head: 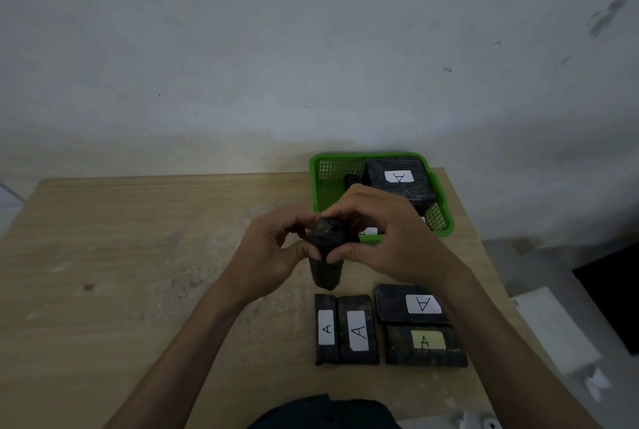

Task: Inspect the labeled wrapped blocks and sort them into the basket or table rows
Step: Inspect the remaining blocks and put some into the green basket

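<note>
A black wrapped block (325, 255) is held upright above the wooden table (138, 255); no label shows on it. My left hand (273, 248) grips its left side and my right hand (383, 238) grips its top and right side. Behind them a green basket (439, 200) holds a large black block labeled A (399, 179), and another labeled block peeks out under my right hand. Several labeled A blocks lie on the table in front: two narrow ones (344, 330) and two wider ones (418, 325).
The basket sits at the table's far right corner against a pale wall (311, 48). White objects (553, 328) and a dark one (615, 290) lie on the floor to the right of the table. Bare wood lies to the left.
</note>
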The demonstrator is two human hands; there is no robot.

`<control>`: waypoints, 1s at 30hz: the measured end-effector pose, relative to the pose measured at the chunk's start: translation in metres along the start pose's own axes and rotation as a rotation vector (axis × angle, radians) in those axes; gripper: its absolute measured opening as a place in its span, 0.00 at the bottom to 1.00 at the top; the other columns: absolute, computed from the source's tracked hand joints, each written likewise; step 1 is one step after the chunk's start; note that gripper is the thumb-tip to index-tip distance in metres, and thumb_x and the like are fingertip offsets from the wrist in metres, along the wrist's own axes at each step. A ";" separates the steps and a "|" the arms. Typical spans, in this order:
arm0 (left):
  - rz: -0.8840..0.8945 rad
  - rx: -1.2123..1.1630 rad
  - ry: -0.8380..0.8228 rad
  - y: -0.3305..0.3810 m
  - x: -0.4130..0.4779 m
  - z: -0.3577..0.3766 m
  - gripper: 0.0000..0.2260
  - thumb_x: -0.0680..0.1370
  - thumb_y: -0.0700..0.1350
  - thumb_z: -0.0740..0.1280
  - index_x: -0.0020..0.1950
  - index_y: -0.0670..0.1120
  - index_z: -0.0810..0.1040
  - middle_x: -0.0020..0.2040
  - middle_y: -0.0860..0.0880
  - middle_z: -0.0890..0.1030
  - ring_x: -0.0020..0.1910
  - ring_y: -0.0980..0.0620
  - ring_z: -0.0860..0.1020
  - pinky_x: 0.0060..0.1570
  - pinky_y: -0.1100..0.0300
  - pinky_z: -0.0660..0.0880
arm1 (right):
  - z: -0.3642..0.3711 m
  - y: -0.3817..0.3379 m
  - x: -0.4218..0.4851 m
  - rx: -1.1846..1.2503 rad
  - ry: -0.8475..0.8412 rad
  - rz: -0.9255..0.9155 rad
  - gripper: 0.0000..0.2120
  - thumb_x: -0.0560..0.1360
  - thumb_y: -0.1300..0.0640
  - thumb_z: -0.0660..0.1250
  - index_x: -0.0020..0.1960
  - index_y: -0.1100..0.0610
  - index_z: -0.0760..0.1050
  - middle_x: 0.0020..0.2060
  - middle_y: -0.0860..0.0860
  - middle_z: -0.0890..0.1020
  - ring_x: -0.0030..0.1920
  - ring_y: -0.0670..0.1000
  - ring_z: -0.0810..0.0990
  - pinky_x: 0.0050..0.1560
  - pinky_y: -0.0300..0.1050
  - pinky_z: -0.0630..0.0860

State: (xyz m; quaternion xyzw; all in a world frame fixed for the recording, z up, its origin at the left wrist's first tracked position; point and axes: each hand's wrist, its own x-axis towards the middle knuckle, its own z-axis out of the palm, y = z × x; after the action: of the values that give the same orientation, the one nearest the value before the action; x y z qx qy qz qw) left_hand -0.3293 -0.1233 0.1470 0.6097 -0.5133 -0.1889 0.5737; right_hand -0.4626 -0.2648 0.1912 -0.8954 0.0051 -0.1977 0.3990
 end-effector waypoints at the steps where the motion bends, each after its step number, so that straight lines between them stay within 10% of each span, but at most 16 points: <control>1: -0.005 -0.016 -0.010 0.001 -0.001 0.001 0.19 0.71 0.60 0.68 0.56 0.50 0.78 0.50 0.52 0.82 0.50 0.46 0.79 0.51 0.48 0.77 | 0.001 0.000 0.000 -0.012 -0.005 0.013 0.22 0.66 0.54 0.78 0.57 0.58 0.79 0.46 0.50 0.76 0.47 0.49 0.77 0.46 0.42 0.77; 4: -0.050 0.057 -0.090 0.004 -0.005 0.002 0.17 0.74 0.53 0.69 0.62 0.57 0.75 0.58 0.55 0.80 0.60 0.57 0.76 0.60 0.61 0.73 | 0.006 0.001 0.000 -0.082 0.039 0.015 0.23 0.67 0.51 0.76 0.60 0.57 0.78 0.47 0.50 0.74 0.47 0.48 0.75 0.48 0.42 0.76; 9: -0.061 0.179 -0.005 0.008 -0.009 0.013 0.23 0.71 0.43 0.74 0.59 0.62 0.68 0.50 0.60 0.79 0.48 0.64 0.79 0.46 0.74 0.73 | 0.018 -0.001 0.002 -0.114 0.126 0.036 0.19 0.66 0.51 0.77 0.53 0.58 0.80 0.46 0.50 0.75 0.46 0.48 0.76 0.47 0.44 0.78; 17: 0.043 0.336 0.073 0.007 -0.002 0.012 0.19 0.70 0.38 0.70 0.59 0.49 0.77 0.46 0.56 0.80 0.44 0.59 0.79 0.43 0.74 0.72 | 0.037 0.001 0.003 -0.232 0.272 0.002 0.14 0.65 0.58 0.78 0.38 0.62 0.74 0.39 0.48 0.71 0.37 0.43 0.67 0.40 0.29 0.65; 26: -0.060 0.313 -0.001 0.009 -0.009 0.017 0.13 0.70 0.34 0.68 0.53 0.43 0.81 0.41 0.55 0.82 0.38 0.67 0.78 0.36 0.74 0.73 | 0.044 0.007 -0.005 -0.203 0.262 0.047 0.14 0.66 0.58 0.77 0.36 0.62 0.72 0.37 0.54 0.75 0.36 0.53 0.74 0.37 0.49 0.74; 30: -0.177 0.197 -0.040 0.009 -0.008 0.021 0.10 0.75 0.38 0.69 0.52 0.51 0.77 0.41 0.48 0.82 0.39 0.54 0.79 0.37 0.62 0.76 | 0.036 0.010 -0.005 -0.106 0.244 0.199 0.14 0.66 0.53 0.78 0.41 0.58 0.76 0.38 0.51 0.78 0.40 0.48 0.77 0.41 0.44 0.75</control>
State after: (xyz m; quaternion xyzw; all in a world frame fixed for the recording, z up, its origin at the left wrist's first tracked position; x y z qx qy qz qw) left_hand -0.3535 -0.1256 0.1461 0.7022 -0.4846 -0.1996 0.4820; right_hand -0.4532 -0.2449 0.1607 -0.8796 0.1525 -0.2642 0.3651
